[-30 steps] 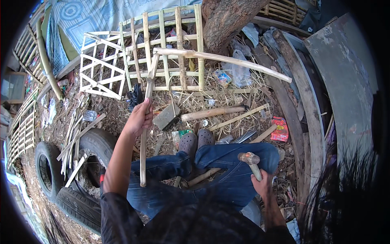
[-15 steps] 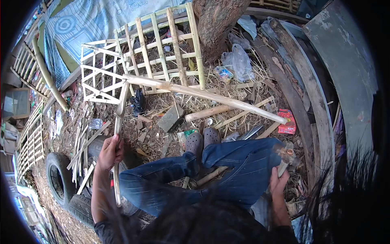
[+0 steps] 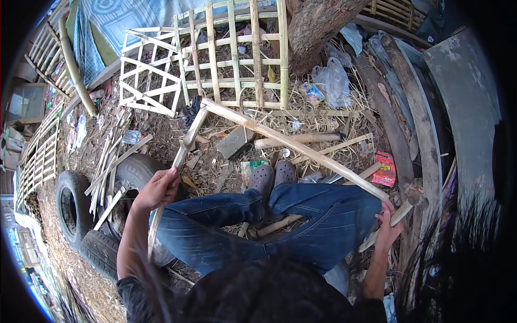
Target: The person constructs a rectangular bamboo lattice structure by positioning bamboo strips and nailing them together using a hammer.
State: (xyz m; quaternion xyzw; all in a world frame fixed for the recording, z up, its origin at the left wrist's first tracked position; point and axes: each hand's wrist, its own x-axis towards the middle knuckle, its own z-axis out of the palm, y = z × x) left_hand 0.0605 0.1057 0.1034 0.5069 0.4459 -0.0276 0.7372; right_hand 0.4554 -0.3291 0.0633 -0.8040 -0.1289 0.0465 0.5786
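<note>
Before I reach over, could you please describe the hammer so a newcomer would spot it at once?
From the blue jeans, look past the right knee to the right hand. It grips the hammer, a pale handle slanting up to a stubby head. That thick head sets it apart from the long wooden stick.

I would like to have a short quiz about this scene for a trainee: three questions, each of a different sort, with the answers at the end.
1. Choose one. The right hand holds:
a) a tire
b) a hammer
c) a shoe

2. True or false? The stick in the left hand meets the long stick at a corner.

3. Fill in the gap. In the picture, the large wooden grid is to the ____ of the tree trunk.

Key: 1. b; 2. true; 3. left.
</note>
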